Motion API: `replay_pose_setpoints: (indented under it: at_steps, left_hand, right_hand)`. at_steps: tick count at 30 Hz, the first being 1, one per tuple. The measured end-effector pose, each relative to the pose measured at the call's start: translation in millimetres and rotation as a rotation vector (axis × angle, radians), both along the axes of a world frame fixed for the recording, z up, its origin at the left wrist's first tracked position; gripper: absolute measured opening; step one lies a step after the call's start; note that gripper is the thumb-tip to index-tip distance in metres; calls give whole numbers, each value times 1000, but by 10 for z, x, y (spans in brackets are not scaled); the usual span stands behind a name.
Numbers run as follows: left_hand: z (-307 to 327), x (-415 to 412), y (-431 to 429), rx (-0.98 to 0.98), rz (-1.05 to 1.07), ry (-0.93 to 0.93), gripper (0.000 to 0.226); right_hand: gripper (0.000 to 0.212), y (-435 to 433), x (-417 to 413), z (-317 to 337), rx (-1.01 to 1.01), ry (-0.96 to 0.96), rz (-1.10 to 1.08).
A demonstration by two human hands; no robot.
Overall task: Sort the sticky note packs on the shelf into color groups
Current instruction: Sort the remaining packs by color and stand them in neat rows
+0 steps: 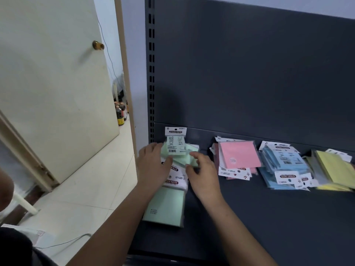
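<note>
The dark shelf (269,217) carries four colour groups in a row along its back edge. The green packs (165,208) spread from the back left corner toward the front edge, the pink packs (240,154) sit near the middle, the blue packs (282,164) come next, and the yellow packs (334,169) run off toward the right end. The sort looks close to done. The step in hand appears to be gathering and squaring the green group, which is the loosest of the four, with packs fanned out at different angles. The next move probably calls for pressing those packs together from both sides and laying them flat in one stack, well apart from the pink. Both forearms reach in from the front edge. The left hand (153,167) lies against the pile's left side, its grip clamped on the green packs with fingers behind and thumb across the front, and one pack (175,144) stands tilted up above it. The right hand (203,175) comes in from the other side, its grip pinching a green pack's edge between curled forefinger and thumb.
</note>
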State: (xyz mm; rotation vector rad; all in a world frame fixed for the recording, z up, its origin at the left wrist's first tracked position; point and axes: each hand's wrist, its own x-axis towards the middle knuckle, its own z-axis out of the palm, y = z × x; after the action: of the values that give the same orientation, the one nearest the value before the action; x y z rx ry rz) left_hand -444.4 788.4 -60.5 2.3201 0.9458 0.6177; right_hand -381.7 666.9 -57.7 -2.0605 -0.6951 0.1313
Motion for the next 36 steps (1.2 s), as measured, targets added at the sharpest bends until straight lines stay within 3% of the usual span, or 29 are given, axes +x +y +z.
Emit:
replay_pose_setpoints:
  at_steps: [3, 7, 11, 14, 16, 19, 22, 25, 28, 32, 36]
  left_hand:
    - [10, 194, 46, -16, -47, 143, 43]
    - [-44, 291, 17, -103, -35, 200, 49]
    - [-28, 261, -146, -99, 24, -49, 46]
    - [91, 244, -318, -228, -71, -361, 22]
    - [154, 218, -401, -246, -142, -362, 11]
    - [136, 130, -488, -149, -167, -297, 17]
    - [103, -3, -670, -198, -267, -339, 23]
    - [87, -82, -902, -327, -342, -408, 26]
    - [37, -94, -987, -320, -235, -459, 25]
    - [-37, -119, -1078, -588, -277, -378, 25]
    - [-160, -181, -1257, -489, -290, -275, 29]
  right_hand:
    - [50, 116, 44, 22, -57, 3, 38]
    - [53, 200, 59, 4, 15, 275, 11]
    - [42, 162, 18, 12, 442, 584, -13]
    - [39, 89, -44, 5, 588, 729, 10]
    - [40, 33, -62, -6, 656, 812, 20]
    - [26, -89, -24, 39, 805, 960, -41]
    - [9, -228, 2, 56, 673, 882, -69]
    - [19, -363, -11, 15, 536, 714, -169]
    - [16, -572, -13, 4, 529, 606, -171]
    - [15, -897, -56, -65, 500, 602, 25]
    - [20, -1080, -99, -156, 302, 447, -66]
